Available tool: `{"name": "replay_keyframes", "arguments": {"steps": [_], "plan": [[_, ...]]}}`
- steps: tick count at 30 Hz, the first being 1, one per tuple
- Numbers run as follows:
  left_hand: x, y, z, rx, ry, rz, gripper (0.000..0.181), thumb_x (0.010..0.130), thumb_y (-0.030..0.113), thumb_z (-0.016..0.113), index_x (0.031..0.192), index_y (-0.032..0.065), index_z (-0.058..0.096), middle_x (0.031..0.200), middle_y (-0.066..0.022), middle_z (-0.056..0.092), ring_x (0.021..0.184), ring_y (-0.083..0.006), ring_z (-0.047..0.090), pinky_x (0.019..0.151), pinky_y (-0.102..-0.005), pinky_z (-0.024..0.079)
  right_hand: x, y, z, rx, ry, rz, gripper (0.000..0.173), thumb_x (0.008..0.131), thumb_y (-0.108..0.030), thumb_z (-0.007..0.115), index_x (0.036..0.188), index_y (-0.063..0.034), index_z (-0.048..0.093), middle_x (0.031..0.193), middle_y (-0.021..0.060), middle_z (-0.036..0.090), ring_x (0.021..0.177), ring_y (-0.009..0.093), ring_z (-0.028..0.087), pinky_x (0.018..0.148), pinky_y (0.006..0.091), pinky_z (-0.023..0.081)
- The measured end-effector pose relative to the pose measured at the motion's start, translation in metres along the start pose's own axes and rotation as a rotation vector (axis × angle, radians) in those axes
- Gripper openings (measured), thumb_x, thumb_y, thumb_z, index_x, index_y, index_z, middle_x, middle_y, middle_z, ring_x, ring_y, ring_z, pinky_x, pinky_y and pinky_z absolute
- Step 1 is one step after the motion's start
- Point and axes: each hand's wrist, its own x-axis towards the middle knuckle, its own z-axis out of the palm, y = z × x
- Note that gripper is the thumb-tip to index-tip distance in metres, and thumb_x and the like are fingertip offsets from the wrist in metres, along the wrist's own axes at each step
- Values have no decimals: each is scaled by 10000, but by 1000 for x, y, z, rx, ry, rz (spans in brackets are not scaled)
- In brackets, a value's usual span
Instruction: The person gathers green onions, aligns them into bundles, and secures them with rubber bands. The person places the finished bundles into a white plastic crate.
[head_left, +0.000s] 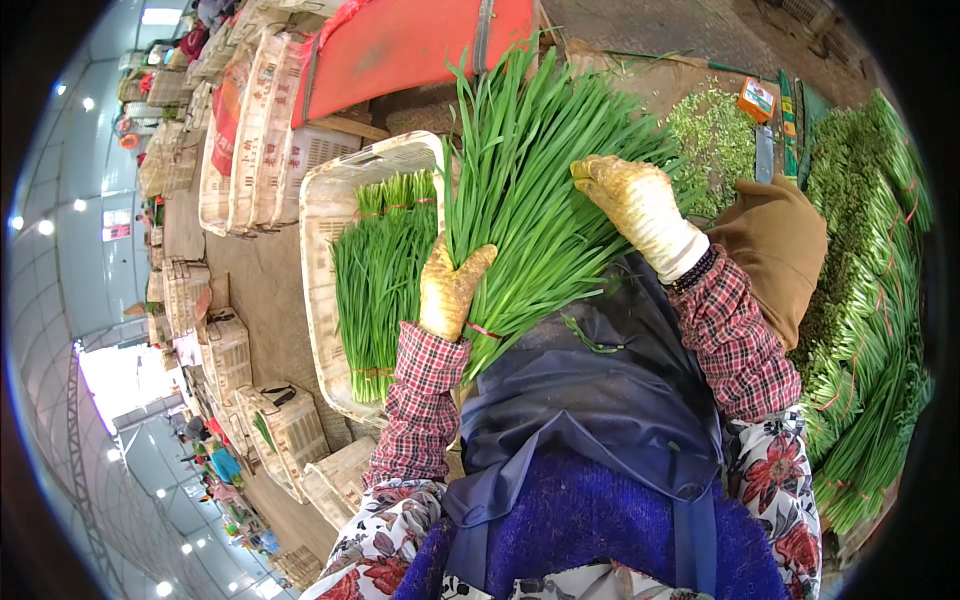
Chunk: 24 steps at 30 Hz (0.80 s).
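Observation:
A large bunch of garlic chives (525, 195) lies fanned out over my lap, its leaves pointing up and away. A red band (484, 330) circles it near the stem end. My left hand (450, 289), in a stained whitish-yellow glove, grips the bunch's left side just above the band, thumb across the front. My right hand (634, 206), gloved alike, rests at the leaves on the right side with fingers bent together; whether a leaf is pinched there is hidden. A dark apron (585, 367) with a few loose leaf scraps covers my lap.
At left stands a plastic crate (319, 300) holding banded chive bunches (382, 277). Stacked crates (255, 150) and a red-covered board (420, 52) are beyond. Piled chives (862, 315) line the right, near a knife blade (764, 154), an orange box (755, 100) and leaf trimmings (712, 142).

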Motion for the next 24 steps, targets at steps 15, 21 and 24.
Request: {"name": "replay_keyframes", "arguments": {"steps": [15, 21, 24], "plan": [[3, -3, 1, -91, 26, -99, 389, 900, 40, 679, 1268, 1, 556, 1115, -75, 672, 948, -159, 629, 874, -293, 517, -122, 0, -47, 1238, -757, 851, 362, 981, -327, 576, 992, 24, 665, 803, 119, 695, 579, 163, 644, 523, 243, 500], [5, -12, -7, -69, 63, -124, 340, 907, 44, 668, 1231, 1, 577, 1093, -64, 671, 907, -145, 630, 844, -286, 522, -116, -7, -17, 1007, -613, 792, 239, 947, -226, 618, 935, 12, 641, 694, 63, 630, 556, 132, 606, 510, 264, 482], [5, -19, -13, -65, 82, -97, 332, 902, 41, 673, 1221, 6, 589, 1089, -63, 672, 909, -150, 628, 845, -287, 521, -106, -25, -37, 1092, -367, 759, 183, 950, -175, 601, 920, -2, 652, 680, 44, 602, 547, 101, 548, 499, 237, 461]]}}
